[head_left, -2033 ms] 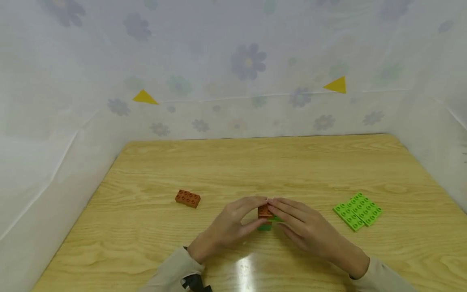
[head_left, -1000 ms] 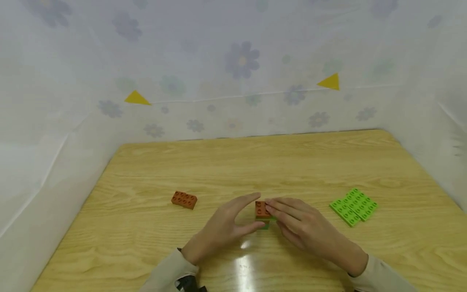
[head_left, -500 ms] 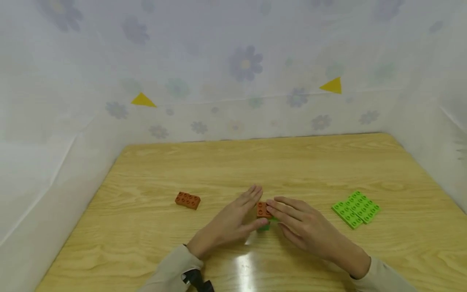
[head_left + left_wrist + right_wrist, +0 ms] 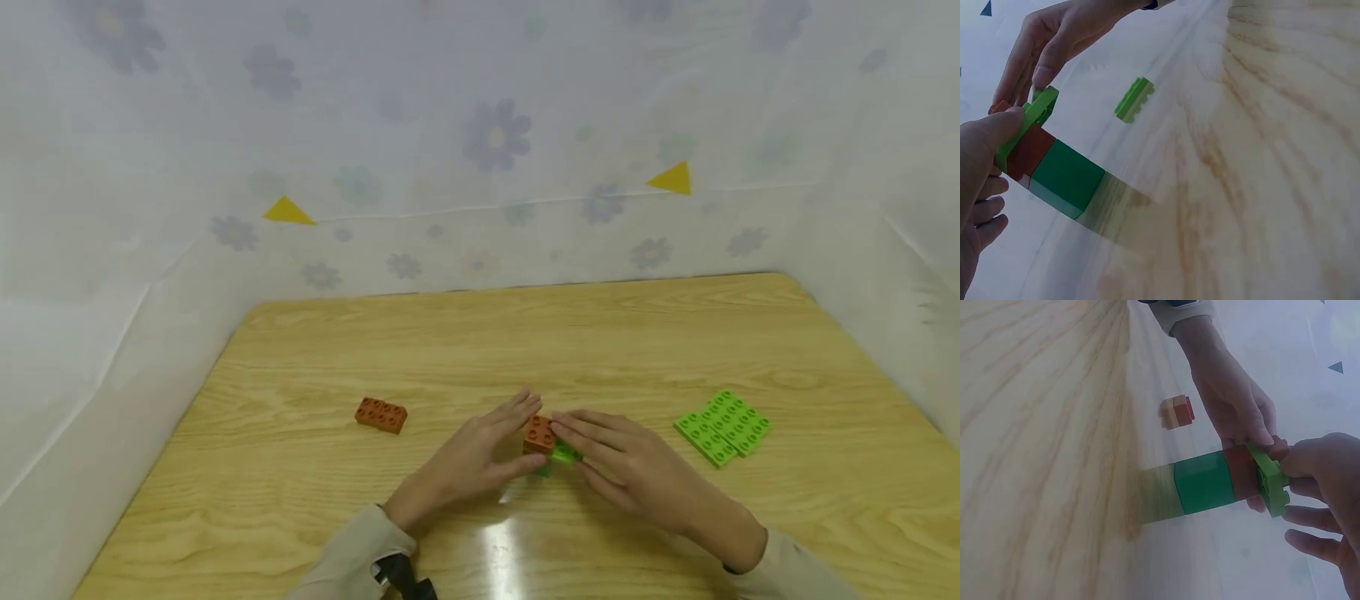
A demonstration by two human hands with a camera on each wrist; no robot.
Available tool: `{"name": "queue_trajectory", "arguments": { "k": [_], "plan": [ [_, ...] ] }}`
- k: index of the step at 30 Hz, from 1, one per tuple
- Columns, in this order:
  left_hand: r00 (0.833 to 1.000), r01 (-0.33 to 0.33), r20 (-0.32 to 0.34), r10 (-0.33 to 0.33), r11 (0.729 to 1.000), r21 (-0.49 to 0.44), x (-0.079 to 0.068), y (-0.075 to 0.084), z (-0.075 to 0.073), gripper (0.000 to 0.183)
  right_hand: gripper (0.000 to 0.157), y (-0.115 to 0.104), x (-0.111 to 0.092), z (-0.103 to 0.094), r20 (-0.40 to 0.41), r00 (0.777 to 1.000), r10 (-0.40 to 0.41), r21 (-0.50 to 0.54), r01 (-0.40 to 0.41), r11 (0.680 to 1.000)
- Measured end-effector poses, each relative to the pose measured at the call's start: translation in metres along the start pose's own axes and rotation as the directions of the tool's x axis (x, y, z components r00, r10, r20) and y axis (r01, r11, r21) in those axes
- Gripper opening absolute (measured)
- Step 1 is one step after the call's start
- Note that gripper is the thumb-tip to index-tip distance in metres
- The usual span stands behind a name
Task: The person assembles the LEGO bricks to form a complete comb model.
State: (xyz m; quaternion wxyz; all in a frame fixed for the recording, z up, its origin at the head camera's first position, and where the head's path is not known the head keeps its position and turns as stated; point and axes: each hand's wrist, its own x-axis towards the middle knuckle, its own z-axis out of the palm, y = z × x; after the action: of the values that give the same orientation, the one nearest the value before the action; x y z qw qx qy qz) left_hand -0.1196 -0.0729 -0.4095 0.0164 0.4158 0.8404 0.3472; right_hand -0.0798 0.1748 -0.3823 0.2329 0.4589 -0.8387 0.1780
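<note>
A small stack of toy building bricks stands between the hands in the head view. It has a dark green brick (image 4: 1207, 481) at the bottom, then a reddish-brown brick (image 4: 1241, 472), a light green plate (image 4: 1038, 109) jutting out to the right, and a reddish-brown brick (image 4: 539, 433) on top. My left hand (image 4: 472, 458) holds the stack from its left, thumb in front at plate level and fingers round behind. On the right side, my right hand (image 4: 645, 475) pinches the top, its fingertips on the upper brick and its thumb by the plate. The fingers partly hide the upper pieces.
A loose reddish-brown brick (image 4: 381, 415) lies on the wooden table (image 4: 480, 350) to the left. To the right, light green plates (image 4: 723, 427) lie side by side. White flowered cloth (image 4: 450, 167) surrounds the table at the back and sides.
My left fingers have left the top brick, spread, and come in behind the stack. The top brick has turned slightly, and more of the light green plate shows. My right hand has hardly moved.
</note>
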Motion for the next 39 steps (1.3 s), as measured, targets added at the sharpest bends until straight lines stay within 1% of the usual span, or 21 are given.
{"name": "queue_trajectory", "arguments": {
  "k": [5, 8, 11, 13, 15, 18, 19, 21, 23, 25, 28, 29, 30, 31, 32, 33, 34, 37, 38, 39],
  "plan": [
    [0.994, -0.073, -0.081, 0.068, 0.995, -0.064, 0.002, -0.004, 0.005, 0.067, 0.05, 0.004, 0.0, 0.001, 0.021, 1.0, 0.021, 0.114, -0.023, 0.993],
    [0.992, -0.095, -0.095, 0.085, 0.99, -0.102, 0.004, -0.006, 0.008, 0.066, 0.05, 0.005, -0.001, 0.003, 0.026, 0.999, 0.033, 0.161, -0.037, 0.986],
    [0.992, -0.095, -0.096, 0.084, 0.988, -0.121, 0.004, -0.006, 0.009, 0.064, 0.05, 0.006, -0.002, 0.004, 0.035, 0.998, 0.044, 0.182, -0.05, 0.982],
    [0.99, -0.1, -0.111, 0.087, 0.988, -0.121, 0.004, -0.006, 0.009, 0.061, 0.051, 0.006, -0.004, 0.003, 0.048, 0.997, 0.066, 0.169, -0.073, 0.983],
    [0.988, -0.103, -0.123, 0.089, 0.988, -0.114, 0.004, -0.006, 0.009, 0.06, 0.057, 0.008, -0.008, 0.0, 0.056, 0.993, 0.104, 0.136, -0.111, 0.985],
    [0.988, -0.094, -0.131, 0.08, 0.99, -0.105, 0.003, -0.006, 0.009, 0.058, 0.069, 0.013, -0.019, -0.006, 0.076, 0.977, 0.201, 0.062, -0.206, 0.977],
    [0.989, -0.091, -0.129, 0.078, 0.991, -0.1, 0.002, -0.006, 0.009, 0.058, 0.07, 0.015, -0.024, -0.008, 0.083, 0.968, 0.237, 0.034, -0.24, 0.97],
    [0.989, -0.088, -0.128, 0.076, 0.991, -0.097, 0.001, -0.006, 0.01, 0.058, 0.066, 0.019, -0.033, -0.013, 0.087, 0.951, 0.296, -0.008, -0.296, 0.955],
    [0.988, -0.095, -0.13, 0.082, 0.991, -0.092, 0.001, -0.006, 0.009, 0.059, 0.06, 0.023, -0.044, -0.019, 0.113, 0.923, 0.367, -0.055, -0.363, 0.93],
    [0.987, -0.103, -0.133, 0.089, 0.99, -0.097, 0.001, -0.006, 0.009, 0.059, 0.054, 0.027, -0.055, -0.024, 0.159, 0.88, 0.447, -0.101, -0.436, 0.894],
    [0.986, -0.113, -0.136, 0.098, 0.988, -0.107, 0.0, -0.006, 0.008, 0.059, 0.051, 0.032, -0.069, -0.029, 0.232, 0.803, 0.549, -0.178, -0.52, 0.835],
    [0.986, -0.116, -0.135, 0.101, 0.987, -0.111, 0.0, -0.007, 0.008, 0.059, 0.05, 0.034, -0.074, -0.029, 0.25, 0.783, 0.57, -0.197, -0.535, 0.822],
    [0.985, -0.12, -0.137, 0.104, 0.986, -0.117, -0.001, -0.007, 0.008, 0.059, 0.05, 0.035, -0.077, -0.03, 0.263, 0.769, 0.582, -0.21, -0.543, 0.813],
    [0.985, -0.123, -0.139, 0.106, 0.985, -0.12, -0.001, -0.007, 0.007, 0.059, 0.049, 0.036, -0.08, -0.029, 0.271, 0.763, 0.587, -0.216, -0.546, 0.81],
    [0.984, -0.127, -0.142, 0.109, 0.984, -0.122, -0.001, -0.007, 0.007, 0.059, 0.049, 0.037, -0.082, -0.028, 0.267, 0.769, 0.58, -0.214, -0.54, 0.814],
    [0.983, -0.131, -0.143, 0.113, 0.984, -0.121, 0.0, -0.008, 0.007, 0.058, 0.048, 0.037, -0.084, -0.027, 0.26, 0.781, 0.568, -0.209, -0.529, 0.823],
    [0.982, -0.135, -0.146, 0.116, 0.983, -0.123, 0.0, -0.008, 0.007, 0.058, 0.047, 0.037, -0.085, -0.026, 0.25, 0.798, 0.549, -0.199, -0.513, 0.835],
    [0.981, -0.143, -0.149, 0.124, 0.982, -0.123, 0.0, -0.008, 0.005, 0.057, 0.047, 0.037, -0.087, -0.022, 0.19, 0.862, 0.47, -0.169, -0.443, 0.88],
    [0.981, -0.143, -0.148, 0.124, 0.982, -0.124, 0.0, -0.008, 0.005, 0.057, 0.049, 0.038, -0.087, -0.021, 0.167, 0.88, 0.446, -0.172, -0.419, 0.892],
    [0.981, -0.144, -0.147, 0.124, 0.981, -0.13, 0.0, -0.008, 0.005, 0.057, 0.05, 0.038, -0.086, -0.021, 0.143, 0.892, 0.429, -0.178, -0.403, 0.898]
  ]
}}
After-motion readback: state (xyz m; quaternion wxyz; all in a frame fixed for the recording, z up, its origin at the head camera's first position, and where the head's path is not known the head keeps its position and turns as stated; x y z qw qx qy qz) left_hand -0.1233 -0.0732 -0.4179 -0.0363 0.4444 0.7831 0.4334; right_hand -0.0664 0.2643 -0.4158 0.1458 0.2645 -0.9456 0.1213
